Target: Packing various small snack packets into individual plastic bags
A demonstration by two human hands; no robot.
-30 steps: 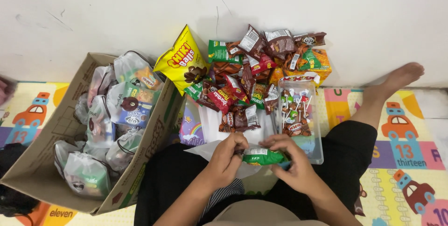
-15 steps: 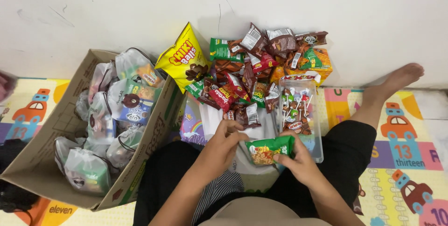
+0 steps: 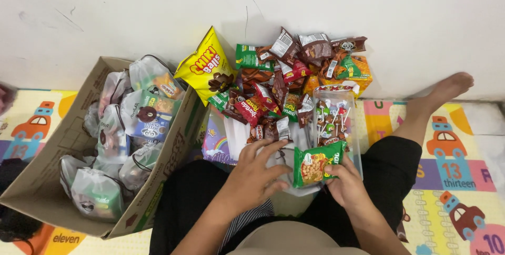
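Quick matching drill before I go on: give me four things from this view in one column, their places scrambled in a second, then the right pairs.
1 green snack packet
2 yellow chip bag
3 cardboard box
4 lollipop bag

A left of the lap
B in the right hand
C against the wall, left end of the pile
D right of the pile, above the right hand

Pairs: 1-B, 2-C, 3-A, 4-D

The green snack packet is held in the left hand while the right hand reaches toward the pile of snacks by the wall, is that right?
Not quite: the hands are swapped. In the head view the right hand holds the green snack packet, and the left hand reaches toward the pile of snacks by the wall.
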